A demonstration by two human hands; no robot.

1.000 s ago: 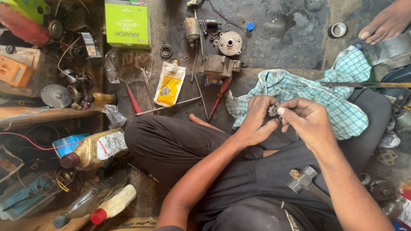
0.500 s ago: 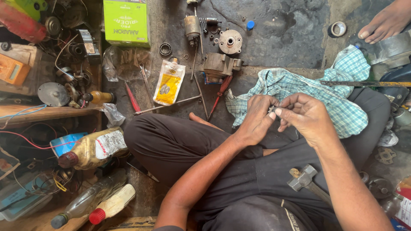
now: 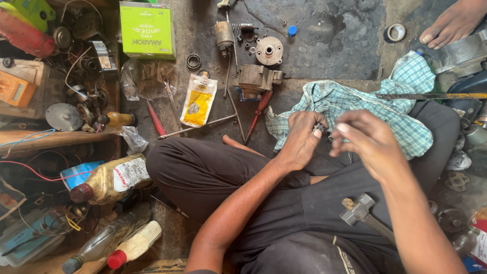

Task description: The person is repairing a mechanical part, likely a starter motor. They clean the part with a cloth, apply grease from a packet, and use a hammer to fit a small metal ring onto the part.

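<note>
I sit cross-legged on the floor. My left hand [image 3: 300, 141] is closed around a small dark metal part [image 3: 319, 127], held above my lap near the green checked cloth [image 3: 365, 109]. My right hand [image 3: 366, 142] hovers just right of it, fingers curled toward the part; whether it touches the part is hard to tell. A small hammer [image 3: 359, 210] rests on my lap below the right hand.
Ahead on the floor lie a motor housing [image 3: 257, 78], a round metal disc [image 3: 269, 50], a cylinder [image 3: 223, 34], a yellow sachet [image 3: 199, 100], red-handled screwdrivers [image 3: 259, 109], a green box [image 3: 147, 29]. Bottles [image 3: 109, 177] and clutter at left. Another person's foot [image 3: 451, 23] at top right.
Both hands have stayed over the lap; the right hand has drawn slightly away to the right of the small part while the left keeps holding it.
</note>
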